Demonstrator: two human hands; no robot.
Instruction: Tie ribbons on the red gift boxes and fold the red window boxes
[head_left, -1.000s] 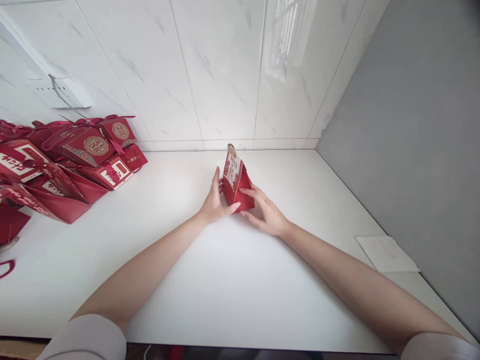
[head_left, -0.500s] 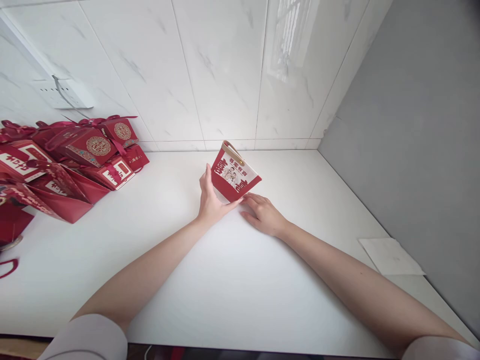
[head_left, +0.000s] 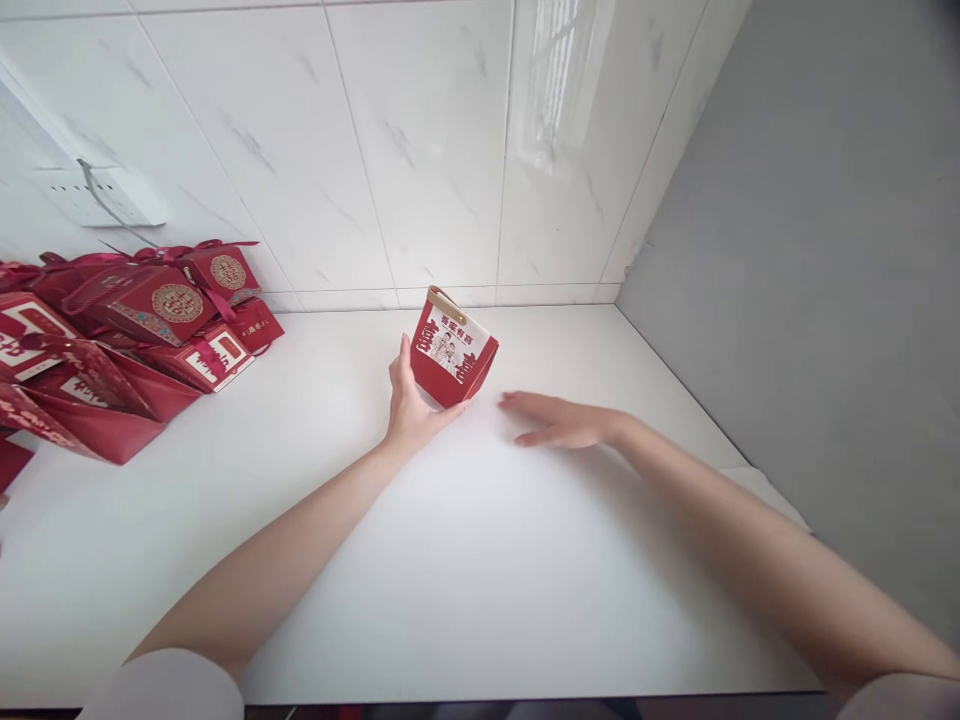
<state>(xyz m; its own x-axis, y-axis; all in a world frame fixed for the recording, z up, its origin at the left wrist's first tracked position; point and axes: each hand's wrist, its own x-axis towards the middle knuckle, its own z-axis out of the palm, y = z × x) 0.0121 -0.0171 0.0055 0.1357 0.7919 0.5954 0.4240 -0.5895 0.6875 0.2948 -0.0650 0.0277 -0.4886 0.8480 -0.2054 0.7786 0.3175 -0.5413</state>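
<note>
A small red and white gift box (head_left: 448,352) with a gold-coloured strap handle and a printed couple is tilted near the back of the table. My left hand (head_left: 411,400) grips it from below and the left, thumb up along its left side; the fingers behind it are hidden. My right hand (head_left: 562,420) is apart from the box, to its right and low over the table. Its fingers are stretched towards the box and slightly blurred, with nothing in them.
Several red gift boxes (head_left: 176,303) with ribbons are heaped on the left of the white table (head_left: 450,580). A white paper sheet (head_left: 761,490) lies at the right, partly behind my forearm. Tiled wall (head_left: 435,150) stands behind, a grey panel (head_left: 810,250) on the right.
My right hand has come off the box's lower right corner and moved away to the right. The box has turned slightly in my left hand, showing its right side. The view has shifted a little.
</note>
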